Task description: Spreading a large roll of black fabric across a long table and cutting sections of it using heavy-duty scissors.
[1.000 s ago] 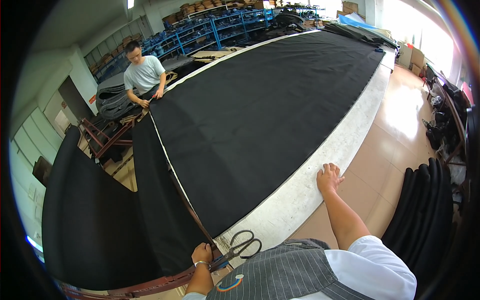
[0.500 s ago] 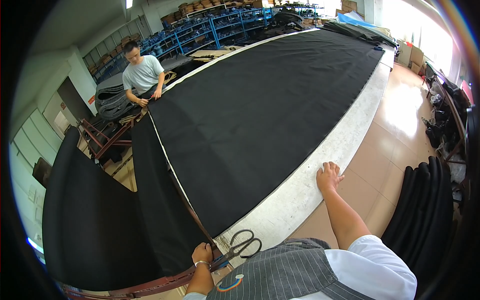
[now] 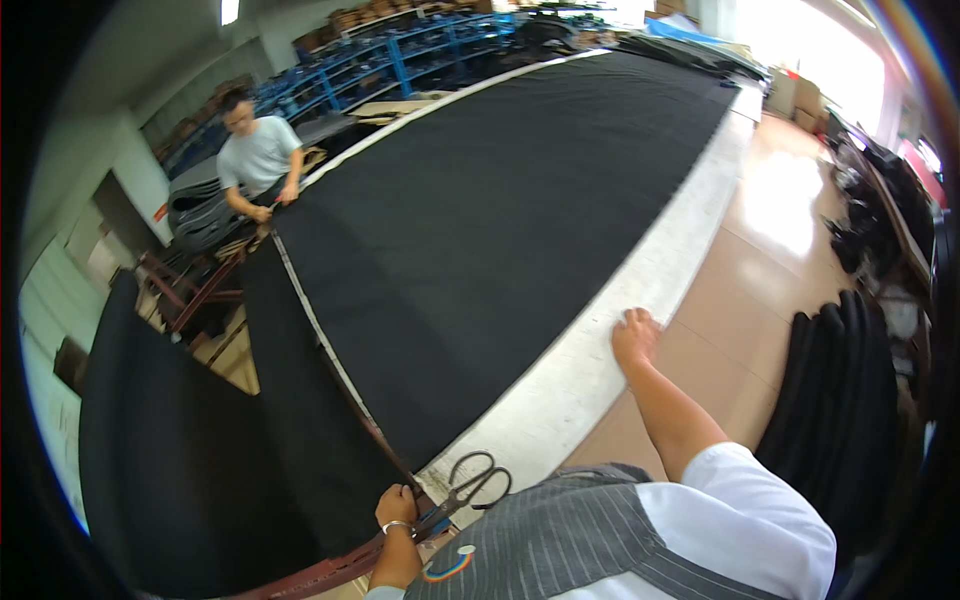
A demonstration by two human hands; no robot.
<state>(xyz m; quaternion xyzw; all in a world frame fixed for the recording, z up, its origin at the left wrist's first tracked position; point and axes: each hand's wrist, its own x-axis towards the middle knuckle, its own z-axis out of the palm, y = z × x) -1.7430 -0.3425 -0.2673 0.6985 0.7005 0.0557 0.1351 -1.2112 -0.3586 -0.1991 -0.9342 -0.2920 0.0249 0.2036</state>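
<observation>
A large sheet of black fabric (image 3: 500, 220) lies spread over a long white table (image 3: 560, 400). At the table's near left corner, my left hand (image 3: 396, 506) is closed on the edge of the black fabric hanging down (image 3: 290, 430) from the table's end; its fingertips are partly hidden. Dark scissors (image 3: 466, 492) with large loop handles lie beside that hand, at the corner. My right hand (image 3: 636, 338) rests on the table's right edge, fingers loosely spread and holding nothing.
A co-worker (image 3: 260, 155) stands at the far left corner, both hands at the fabric edge. Beyond are blue shelves (image 3: 400, 65) with stacked goods. Black rolls (image 3: 835, 390) stand on the right across the tiled floor (image 3: 750, 300). A reddish metal frame (image 3: 205, 295) is at left.
The whole view has shifted, moving the scene slightly left and up in the picture. My hands keep their places on the fabric edge and the table edge.
</observation>
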